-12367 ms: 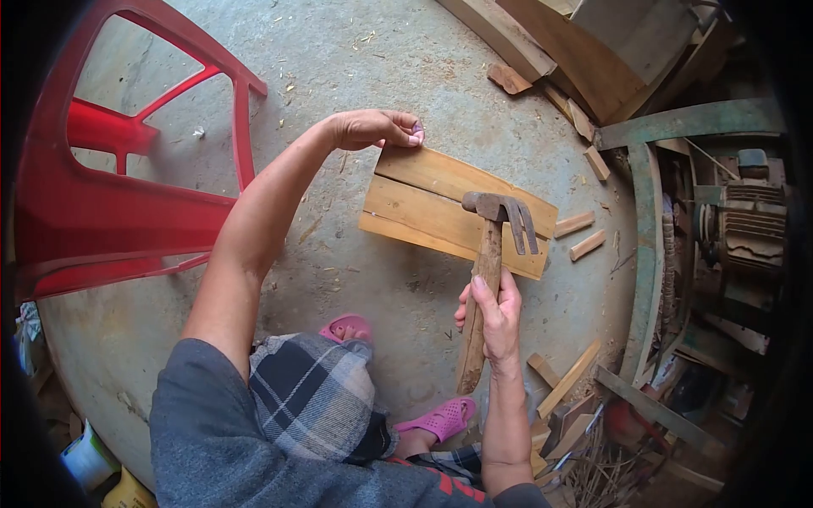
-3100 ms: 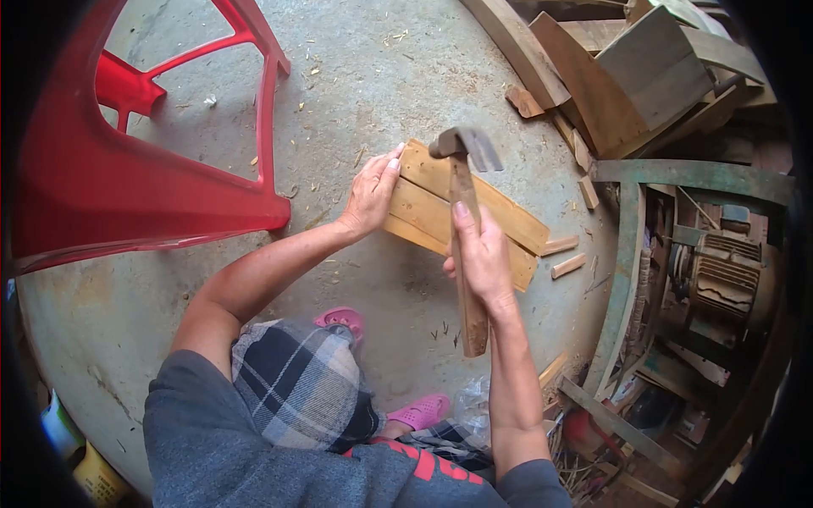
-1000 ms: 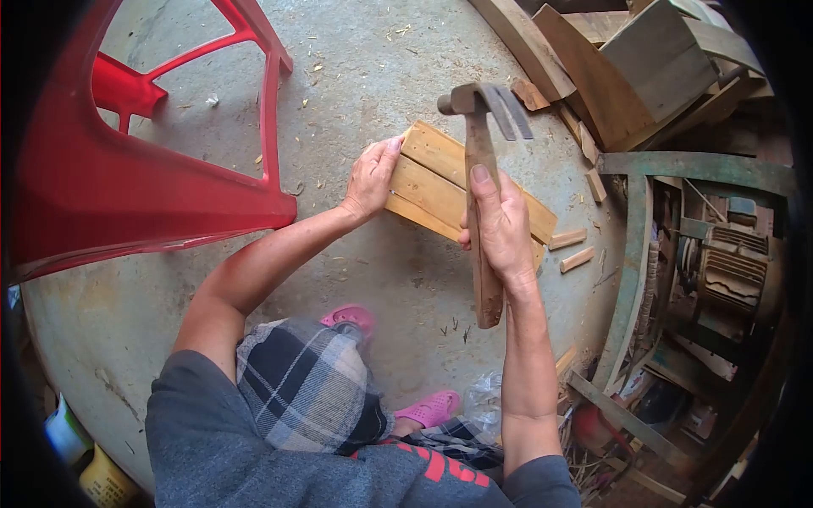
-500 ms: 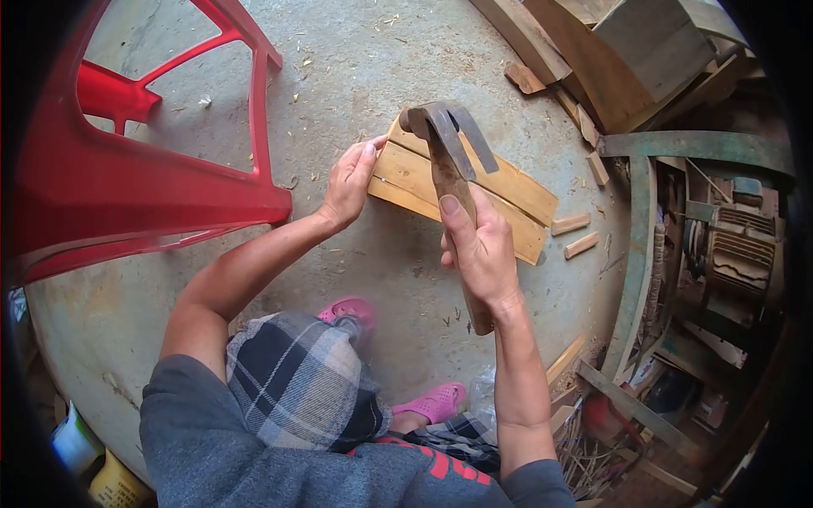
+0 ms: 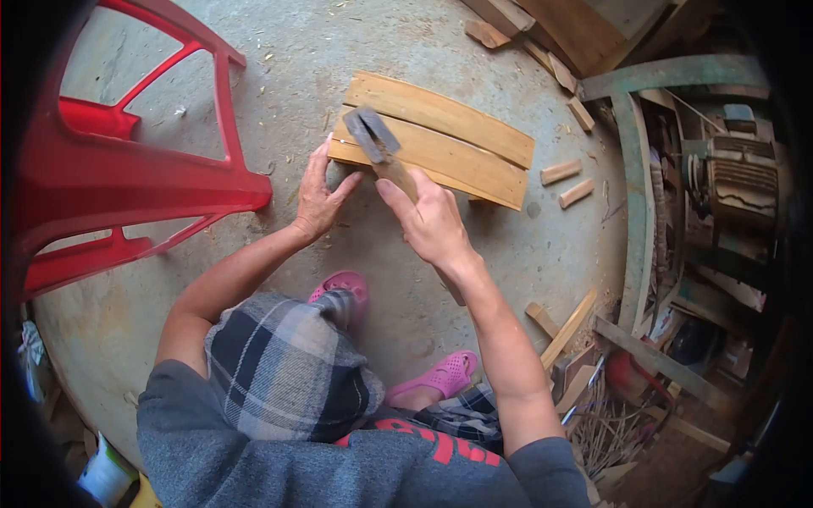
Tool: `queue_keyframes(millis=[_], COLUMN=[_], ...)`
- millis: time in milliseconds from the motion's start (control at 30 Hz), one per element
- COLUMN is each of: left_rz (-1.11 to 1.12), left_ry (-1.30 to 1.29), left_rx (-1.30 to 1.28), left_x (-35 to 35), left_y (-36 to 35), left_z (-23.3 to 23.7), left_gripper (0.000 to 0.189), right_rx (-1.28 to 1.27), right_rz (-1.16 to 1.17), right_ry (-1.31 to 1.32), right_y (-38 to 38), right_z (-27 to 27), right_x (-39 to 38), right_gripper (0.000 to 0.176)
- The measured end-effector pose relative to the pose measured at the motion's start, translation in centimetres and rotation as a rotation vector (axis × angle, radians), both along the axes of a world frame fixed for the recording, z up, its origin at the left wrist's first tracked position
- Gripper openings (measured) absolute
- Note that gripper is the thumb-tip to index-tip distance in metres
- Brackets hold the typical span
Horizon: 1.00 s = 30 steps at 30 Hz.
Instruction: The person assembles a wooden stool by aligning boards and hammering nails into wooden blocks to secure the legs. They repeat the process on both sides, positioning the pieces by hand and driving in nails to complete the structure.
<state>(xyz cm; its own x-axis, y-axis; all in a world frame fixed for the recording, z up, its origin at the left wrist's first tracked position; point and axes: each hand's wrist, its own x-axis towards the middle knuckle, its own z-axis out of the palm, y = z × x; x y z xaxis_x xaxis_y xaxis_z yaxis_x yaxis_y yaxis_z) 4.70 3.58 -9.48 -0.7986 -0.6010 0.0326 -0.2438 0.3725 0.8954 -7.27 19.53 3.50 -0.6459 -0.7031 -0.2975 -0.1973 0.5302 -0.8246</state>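
Note:
A small wooden piece made of slats (image 5: 457, 140) stands low on the concrete floor in front of me. My right hand (image 5: 432, 216) is wrapped round the wooden handle of a claw hammer (image 5: 373, 134), whose metal head is over the near left part of the slats. At the left end of the slats is my left hand (image 5: 318, 196), thumb and fingers apart, fingertips by the corner. A small pale spot, perhaps a nail head, shows on the slat near those fingertips.
A red plastic chair (image 5: 135, 173) lies at the left. Two short wood blocks (image 5: 561, 172) rest right of the slats. Further right stands a green frame (image 5: 637, 212) with a motor (image 5: 743, 176). Boards (image 5: 584, 34) are stacked at the upper right, and sticks (image 5: 605, 427) lie at the lower right.
The slatted piece now sits further up and left, turned flatter in view. The hammer and my right hand have moved left and its head is lower. My left hand has opened from the edge.

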Motion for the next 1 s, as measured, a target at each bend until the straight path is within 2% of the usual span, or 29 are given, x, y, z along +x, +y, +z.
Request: queue_keyframes(millis=[67, 100, 133, 167, 233, 267, 300, 367, 400, 467, 567, 667, 800, 933, 1000], left_rz=[-0.007, 0.114, 0.239, 0.210, 0.022, -0.110, -0.129, -0.652, -0.673, -0.918, -1.023, -1.028, -1.034, -1.105, -1.079], left_ry=[-0.053, -0.064, -0.084, -0.103, -0.199, -0.270, -0.271, -0.334, -0.330, -0.072, -0.066, -0.060, -0.106, -0.137, -0.129], left_rx=[0.081, 0.094, 0.106, 0.117, 0.307, 0.301, 0.307, 0.137, 0.141, -0.212, -0.348, -0.433, -0.520, -0.621, -0.583], left_x=[0.5, 1.0, 1.7, 2.5, 3.3, 3.1, 2.7, 0.9, 0.1, -1.8, -4.6, -5.5, -5.4, -5.7, -5.6], left_y=[1.9, 3.0, 4.1, 5.2, 6.7, 7.7, 8.7, 10.4, 11.6, 13.9, 16.8, 19.0, 20.2, 20.6, 20.6], left_z=[-0.3, -0.6, -0.8, -1.1, -1.0, -0.7, -0.7, -1.1, -1.6, -2.8, -2.5, -3.8, -4.7, -4.6, -4.2], left_gripper=[0.078, 0.068, 0.059, 0.059, 0.034, 0.019, 0.019, 0.014, 0.014, 0.015, 0.019, 0.021, 0.014, 0.015, 0.016], right_rx=[0.054, 0.088, 0.021, -0.044, -0.033, -0.054, -0.050, -0.048, -0.044, -0.091, -0.166, -0.168, -0.117, -0.125, -0.135], right_rz=[-0.019, -0.047, -0.099, -0.148, -0.267, -0.325, -0.345, -0.540, -0.560, -0.717, -0.812, -0.853, -0.886, -0.899, -0.898], right_ry=[-0.286, -0.423, -0.428, -0.434, -0.442, -0.422, -0.420, -0.344, -0.338, -0.346, -0.408, -0.460, -0.528, -0.575, -0.579], right_y=[0.6, 0.9, 2.3, 4.1, 7.8, 9.7, 11.5, 14.6, 16.0, 18.1, 20.6, 22.0, 23.0, 23.3, 23.0], right_z=[1.4, 3.4, 2.9, 2.5, 4.4, 5.1, 5.5, 6.1, 6.1, 5.6, 4.5, 3.6, 2.3, 1.6, 1.4], right_x=[-0.8, -1.2, -1.4, -1.4, -1.9, -2.1, -2.1, -2.1, -1.8, -1.1, 0.9, 2.6, 3.9, 3.9, 3.6], right_gripper=[0.066, 0.067, 0.068, 0.069, 0.068, 0.065, 0.065, 0.062, 0.062, 0.058, 0.054, 0.053, 0.056, 0.055, 0.054])
